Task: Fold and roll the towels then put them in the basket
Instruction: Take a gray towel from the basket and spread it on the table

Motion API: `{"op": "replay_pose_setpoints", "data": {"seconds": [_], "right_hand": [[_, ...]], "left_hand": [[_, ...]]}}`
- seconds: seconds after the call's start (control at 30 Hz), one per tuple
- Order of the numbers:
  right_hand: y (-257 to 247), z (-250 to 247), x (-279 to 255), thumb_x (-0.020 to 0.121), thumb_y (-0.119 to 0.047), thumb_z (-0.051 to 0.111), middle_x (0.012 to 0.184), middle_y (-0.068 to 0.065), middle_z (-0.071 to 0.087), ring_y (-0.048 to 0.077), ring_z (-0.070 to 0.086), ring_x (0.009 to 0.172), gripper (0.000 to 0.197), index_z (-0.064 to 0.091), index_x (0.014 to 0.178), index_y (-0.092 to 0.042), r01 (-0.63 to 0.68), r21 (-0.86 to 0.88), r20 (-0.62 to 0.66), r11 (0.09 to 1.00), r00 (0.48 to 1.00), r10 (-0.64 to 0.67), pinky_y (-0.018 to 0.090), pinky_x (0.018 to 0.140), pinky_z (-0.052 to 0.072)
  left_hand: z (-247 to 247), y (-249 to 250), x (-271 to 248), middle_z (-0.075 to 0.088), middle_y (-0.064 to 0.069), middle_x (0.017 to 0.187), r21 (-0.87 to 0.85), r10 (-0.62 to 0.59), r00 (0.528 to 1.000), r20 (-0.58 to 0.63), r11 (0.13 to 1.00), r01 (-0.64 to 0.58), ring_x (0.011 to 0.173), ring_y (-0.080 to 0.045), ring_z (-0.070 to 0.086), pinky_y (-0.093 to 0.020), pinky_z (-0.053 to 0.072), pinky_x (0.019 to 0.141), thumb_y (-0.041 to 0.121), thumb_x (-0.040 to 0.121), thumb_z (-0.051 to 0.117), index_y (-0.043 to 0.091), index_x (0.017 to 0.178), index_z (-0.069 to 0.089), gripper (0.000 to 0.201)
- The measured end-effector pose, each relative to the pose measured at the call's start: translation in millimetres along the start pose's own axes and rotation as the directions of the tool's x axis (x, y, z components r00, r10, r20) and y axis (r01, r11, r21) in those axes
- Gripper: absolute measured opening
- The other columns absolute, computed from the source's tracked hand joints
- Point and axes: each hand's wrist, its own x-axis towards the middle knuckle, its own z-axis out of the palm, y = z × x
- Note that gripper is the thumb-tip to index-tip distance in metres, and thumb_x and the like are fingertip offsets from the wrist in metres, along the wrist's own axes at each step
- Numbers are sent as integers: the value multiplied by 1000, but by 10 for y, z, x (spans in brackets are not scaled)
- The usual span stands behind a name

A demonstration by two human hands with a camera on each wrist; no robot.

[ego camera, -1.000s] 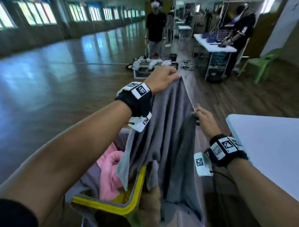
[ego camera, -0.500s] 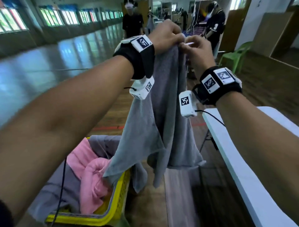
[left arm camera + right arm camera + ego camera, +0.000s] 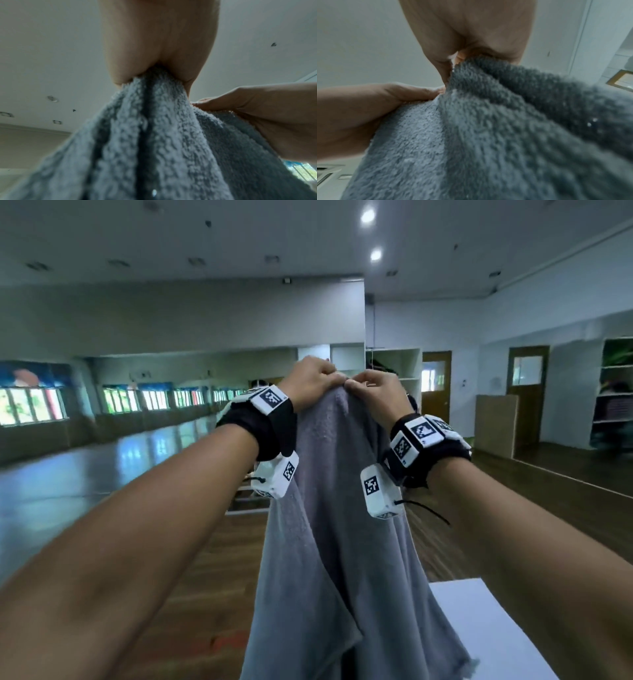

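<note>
A grey towel (image 3: 335, 542) hangs in long folds from both hands, held up at about head height. My left hand (image 3: 313, 381) grips its top edge, and my right hand (image 3: 371, 388) pinches the same edge right beside it, the two hands almost touching. In the left wrist view the towel (image 3: 154, 135) bunches out of the left hand's closed grip (image 3: 154, 65). In the right wrist view the towel (image 3: 488, 128) comes out of the right hand's pinch (image 3: 462, 59). The basket is out of view.
A white table corner (image 3: 486, 628) shows low on the right, behind the towel. Wooden floor (image 3: 205, 577) stretches ahead in a large hall, with a wooden box (image 3: 495, 424) and doors at the right wall.
Both hands have lifted the towel higher and my head has tilted up, so the yellow basket with the pink towel has dropped out of view. The right hand came up to the top edge.
</note>
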Motion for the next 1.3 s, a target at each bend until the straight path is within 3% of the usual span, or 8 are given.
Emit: {"op": "replay_pose_setpoints", "data": {"seconds": [0.17,0.4,0.6,0.73,0.83,0.97,1.1,1.3], "right_hand": [[-345,-177,264,85,-30,69,98,8,71,16,62,95,17,73,92,-16,51,-37,-13,998,999,-51,29,87,47],[-323,-103,99,81,-31,72,85,2,72,15,66,88,11,74,80,-20,34,-17,-36,999,999,-34,32,85,52],[232,123,-777,86,-35,67,72,0,66,9,57,71,24,72,72,-16,-93,72,75,993,993,87,27,70,46],[737,226,-1640,89,-26,66,73,4,63,9,53,70,28,70,77,-1,-209,199,134,958,974,185,28,68,41],[865,224,-2137,90,-20,65,68,-4,61,4,51,67,23,70,72,-6,-222,238,133,945,972,195,22,63,40],[800,404,-2316,90,-24,65,68,0,64,3,52,64,24,70,73,-8,-152,127,252,980,961,116,25,63,41],[862,552,-2533,90,-22,65,72,-4,68,0,57,67,18,71,75,-14,-231,171,304,958,937,171,20,67,44],[915,615,-2673,87,-35,66,77,-5,70,6,61,76,18,71,78,-21,-295,178,307,939,923,232,31,76,48]], "left_hand": [[-241,67,196,46,-4,61,-55,27,998,-55,998,-30,64,-16,40,-32,28,60,26,92,56,13,61,54,34],[-117,6,27,45,5,60,-256,-65,997,-48,965,51,57,-7,38,-27,29,56,19,93,55,19,56,50,37],[364,-155,-672,44,7,59,-253,-100,994,44,961,108,55,0,37,-18,31,54,21,93,56,19,59,52,34],[683,-491,-1240,44,-2,65,-286,-245,967,-68,933,217,57,-6,37,-25,29,58,27,91,55,1,67,54,35],[1090,-628,-1896,63,3,84,-383,-276,961,-11,889,251,78,-6,56,-26,42,74,28,93,51,16,83,67,22],[1559,-364,-2618,64,-3,99,-700,-242,897,370,562,440,90,-10,59,-21,47,80,18,98,48,5,104,63,22],[1666,-383,-2815,64,-13,107,-828,-311,848,429,241,507,98,-20,58,-30,46,84,22,95,52,-6,113,60,34],[1572,-432,-2892,65,-6,91,-810,-257,844,470,255,529,85,-14,58,-26,44,77,21,93,57,12,92,69,15]]}}
